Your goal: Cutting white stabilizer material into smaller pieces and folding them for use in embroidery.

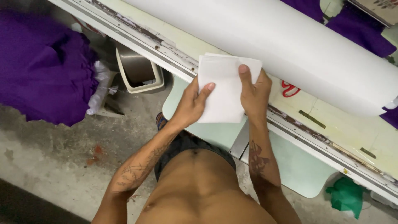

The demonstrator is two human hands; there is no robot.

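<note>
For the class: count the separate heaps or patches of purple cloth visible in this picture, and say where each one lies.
4: a purple heap on the floor at left, one patch top centre, another patch top right, a sliver at the right edge. More may be hidden.

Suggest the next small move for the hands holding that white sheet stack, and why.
Probably square the stack of white sheets: the top corners look offset, one sheet peeking out behind. The left hand and right hand grip opposite sides, holding it above the table edge beside the big white roll.

torso bare | dark shorts | tattooed forearms | patterned sandal
</note>
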